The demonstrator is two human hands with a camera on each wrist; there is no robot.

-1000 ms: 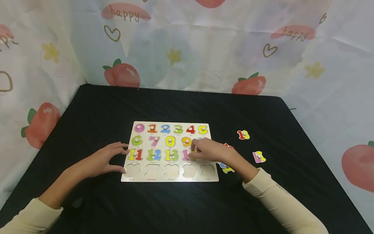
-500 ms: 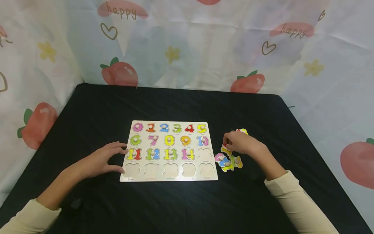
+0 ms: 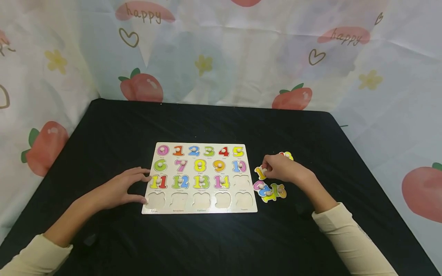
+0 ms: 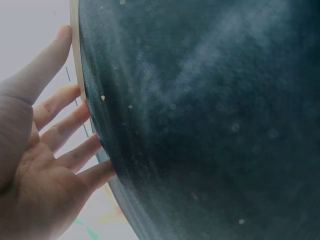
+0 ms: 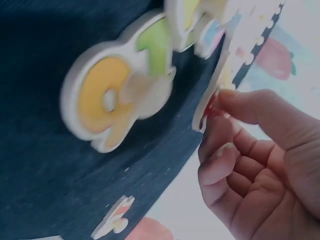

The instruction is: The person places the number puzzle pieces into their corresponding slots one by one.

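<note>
A pale wooden number board [image 3: 200,211] lies on the black cloth. Knobbed number pieces fill its upper rows, while the bottom-row recesses and the one at the right end of the third row show bare wood. Thumb and fingers spread, my left hand [image 3: 126,188] touches the board's left edge; the left wrist view shows these fingers [image 4: 62,127] against it. To the board's right, my right hand [image 3: 283,167] pinches a number piece [image 3: 260,173] with a yellow 1 showing. Its other digit, partly hidden by the fingers, looks red in the right wrist view.
Beside the board's right edge several loose pieces overlap, among them a green-and-orange 19 [image 5: 105,95]. Another red-and-yellow piece [image 3: 287,155] lies behind my right hand. A printed fabric backdrop [image 3: 221,69] rises behind the black-covered table [image 3: 207,122].
My right hand has left the board and moved right to the loose pieces. It has taken hold of one, which has shifted slightly left. My left hand stays at the board's edge.
</note>
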